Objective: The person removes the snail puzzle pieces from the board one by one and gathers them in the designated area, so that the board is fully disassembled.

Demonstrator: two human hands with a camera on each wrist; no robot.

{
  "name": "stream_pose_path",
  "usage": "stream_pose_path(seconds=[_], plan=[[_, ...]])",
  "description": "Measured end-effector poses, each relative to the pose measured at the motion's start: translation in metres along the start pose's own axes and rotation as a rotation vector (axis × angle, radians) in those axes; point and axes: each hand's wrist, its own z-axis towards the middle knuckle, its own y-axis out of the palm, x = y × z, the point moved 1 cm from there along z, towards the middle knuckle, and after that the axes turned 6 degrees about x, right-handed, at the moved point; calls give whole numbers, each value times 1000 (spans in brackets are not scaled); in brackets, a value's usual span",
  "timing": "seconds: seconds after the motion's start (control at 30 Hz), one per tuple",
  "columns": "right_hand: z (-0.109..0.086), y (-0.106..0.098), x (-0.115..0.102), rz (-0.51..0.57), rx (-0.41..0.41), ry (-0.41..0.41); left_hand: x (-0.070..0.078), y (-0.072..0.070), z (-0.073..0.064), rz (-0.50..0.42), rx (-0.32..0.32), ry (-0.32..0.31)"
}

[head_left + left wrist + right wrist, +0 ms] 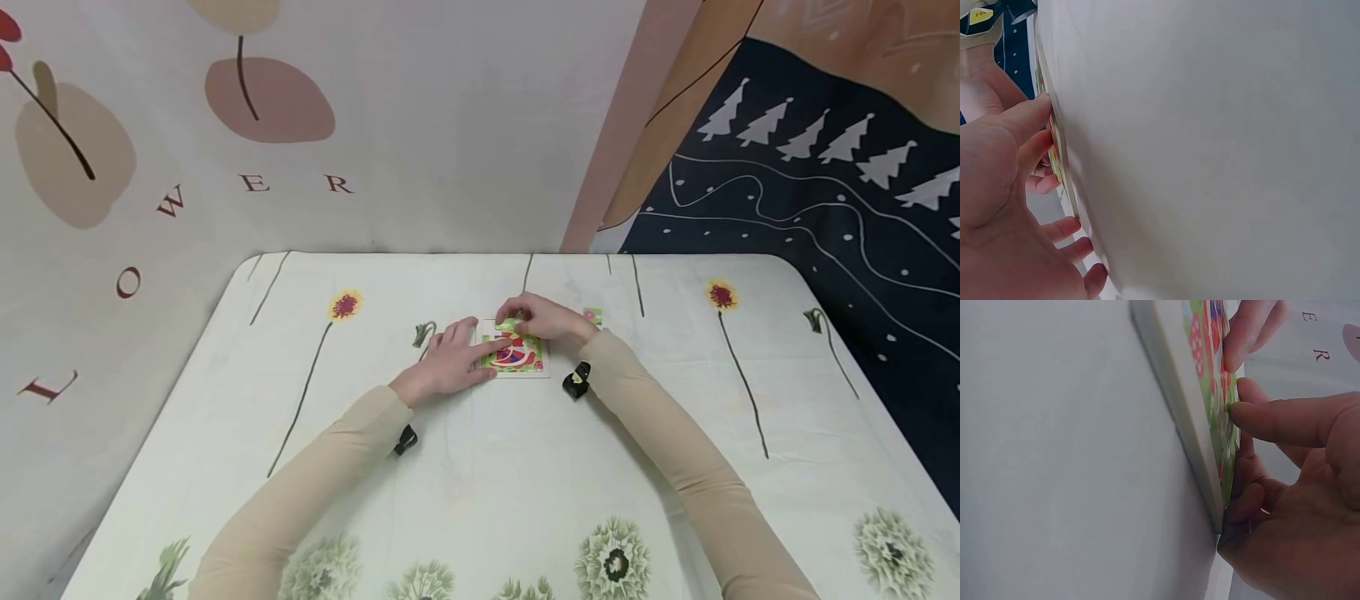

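Two bare hands meet at a flat picture board, which lies on a white flower-print cloth. The left hand is spread: its index finger reaches across the board's left side onto the red, white and purple picture, its thumb lies at the near left of the board, and the other fingers fan out along the left side. The right hand comes over the far right of the board, fingers bent, with its thumb and fingertips on a green piece at the far edge — whether they pinch that piece or only press on it, I cannot tell. In the right wrist view, the board's pale, thick edge shows beneath the green and red print.

Beyond the board and to its right lies a small green tile with a pink mark, next to the right wrist. Black wrist devices sit on both sides of the board, one just to its right and another nearer the person on its left. Beige sleeves cover both arms. Behind the board — past the cloth — hangs a pale backdrop with dark red letters.
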Motion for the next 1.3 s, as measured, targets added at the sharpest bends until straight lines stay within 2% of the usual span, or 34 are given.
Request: stream_pose_path(seconds=[0.57,1.0,1.3], plan=[[-7,-4,2,45,-2,31,2,-2,-1,-1,-8,3],[-8,-5,6,126,54,54,3,-2,0,-3,-8,3],[-10,-6,7,192,79,57,1,-2,1,-12,-27,-28]])
